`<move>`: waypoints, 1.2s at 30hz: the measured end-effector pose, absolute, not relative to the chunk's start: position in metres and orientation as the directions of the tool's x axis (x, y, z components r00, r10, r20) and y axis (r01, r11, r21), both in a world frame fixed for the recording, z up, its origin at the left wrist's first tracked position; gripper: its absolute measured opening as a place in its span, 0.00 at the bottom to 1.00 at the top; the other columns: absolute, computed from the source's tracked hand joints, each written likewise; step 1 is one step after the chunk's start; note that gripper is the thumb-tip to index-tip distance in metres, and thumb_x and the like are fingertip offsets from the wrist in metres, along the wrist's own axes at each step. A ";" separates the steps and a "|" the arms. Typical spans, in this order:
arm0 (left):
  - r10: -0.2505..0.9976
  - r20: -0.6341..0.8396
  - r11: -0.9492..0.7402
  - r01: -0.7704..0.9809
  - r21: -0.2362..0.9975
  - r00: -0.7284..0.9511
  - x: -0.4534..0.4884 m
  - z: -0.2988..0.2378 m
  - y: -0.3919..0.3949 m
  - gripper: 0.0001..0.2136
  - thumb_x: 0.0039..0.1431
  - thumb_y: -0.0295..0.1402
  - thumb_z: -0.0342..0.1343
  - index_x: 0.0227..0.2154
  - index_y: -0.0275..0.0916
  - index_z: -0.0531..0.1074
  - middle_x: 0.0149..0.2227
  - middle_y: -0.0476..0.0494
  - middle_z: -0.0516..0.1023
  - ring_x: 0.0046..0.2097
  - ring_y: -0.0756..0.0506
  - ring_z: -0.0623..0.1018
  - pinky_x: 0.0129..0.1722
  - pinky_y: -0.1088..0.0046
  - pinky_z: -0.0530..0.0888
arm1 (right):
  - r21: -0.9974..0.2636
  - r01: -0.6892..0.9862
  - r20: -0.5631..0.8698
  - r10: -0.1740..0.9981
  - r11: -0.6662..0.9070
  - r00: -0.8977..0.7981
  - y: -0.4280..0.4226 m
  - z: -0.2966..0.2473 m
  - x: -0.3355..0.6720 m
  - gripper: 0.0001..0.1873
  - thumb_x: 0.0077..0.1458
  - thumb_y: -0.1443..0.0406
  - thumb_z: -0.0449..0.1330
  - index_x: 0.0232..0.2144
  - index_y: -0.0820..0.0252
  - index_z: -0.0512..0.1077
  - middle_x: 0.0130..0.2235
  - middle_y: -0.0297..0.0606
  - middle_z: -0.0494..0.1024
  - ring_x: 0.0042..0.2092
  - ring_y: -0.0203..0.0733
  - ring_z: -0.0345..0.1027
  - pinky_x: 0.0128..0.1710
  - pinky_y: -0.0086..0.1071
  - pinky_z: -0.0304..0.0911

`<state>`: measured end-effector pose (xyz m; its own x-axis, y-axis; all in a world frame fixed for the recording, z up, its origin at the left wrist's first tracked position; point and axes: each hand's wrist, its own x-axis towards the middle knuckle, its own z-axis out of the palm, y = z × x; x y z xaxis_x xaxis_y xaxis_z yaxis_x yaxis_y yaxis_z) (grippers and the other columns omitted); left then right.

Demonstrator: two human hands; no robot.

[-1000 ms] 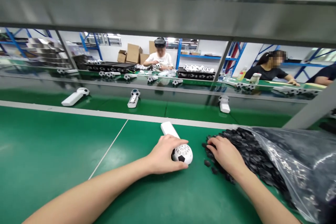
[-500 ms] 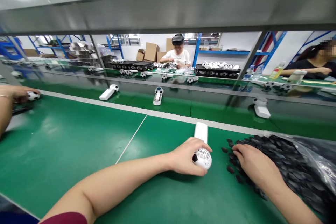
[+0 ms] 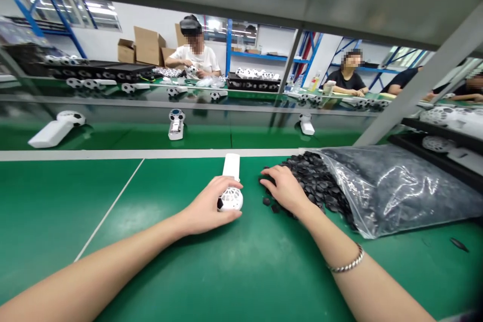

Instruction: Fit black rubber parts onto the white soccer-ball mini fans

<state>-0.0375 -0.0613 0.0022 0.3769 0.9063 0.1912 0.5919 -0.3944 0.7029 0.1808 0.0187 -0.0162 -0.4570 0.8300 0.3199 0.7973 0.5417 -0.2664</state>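
Note:
My left hand is wrapped round the football-shaped head of a white handheld device, with thumb and fingers on opposite sides. Its white handle points away from me on the green table. A black panel shows on the ball's left side, beside open white latticework. At the left edge of a heap of black plastic pieces, my right hand has its thumb and fingertips closed around a small black piece. Several loose pieces lie under and near that hand.
A clear plastic bag of black pieces lies at right, next to stacked black trays. White devices rest on the strip beyond the pale table edge. An overhead metal shelf crosses above; co-workers sit opposite.
The view has turned right, bringing the whole bag and the trays into sight. My left hand keeps its grip on the device; my right hand stays at the heap's edge.

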 end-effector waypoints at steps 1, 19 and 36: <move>0.910 0.178 -0.384 0.599 0.703 0.375 -0.037 0.003 -0.061 0.21 0.47 0.32 0.57 0.46 0.45 0.62 0.52 0.45 0.61 0.55 0.42 0.60 0.56 0.63 0.58 | -0.251 0.793 0.305 0.823 0.554 -0.479 0.018 -0.016 0.179 0.10 0.54 0.64 0.55 0.38 0.59 0.72 0.39 0.41 0.72 0.43 0.44 0.61 0.45 0.35 0.58; 0.834 0.089 -0.409 0.501 0.763 0.545 -0.054 0.011 -0.052 0.30 0.41 0.25 0.55 0.51 0.43 0.58 0.53 0.46 0.61 0.54 0.43 0.63 0.55 0.66 0.59 | -0.808 0.269 0.332 0.783 0.524 -0.526 -0.022 0.006 0.155 0.02 0.51 0.66 0.57 0.30 0.58 0.69 0.31 0.31 0.73 0.33 0.34 0.66 0.35 0.28 0.62; 0.835 0.183 -0.459 0.474 0.751 0.519 -0.047 0.003 -0.055 0.30 0.45 0.37 0.61 0.52 0.43 0.57 0.53 0.44 0.61 0.55 0.43 0.62 0.55 0.63 0.59 | -0.774 0.237 0.366 0.720 0.588 -0.590 -0.046 0.004 0.139 0.03 0.51 0.68 0.58 0.28 0.55 0.71 0.33 0.32 0.72 0.40 0.38 0.65 0.43 0.34 0.59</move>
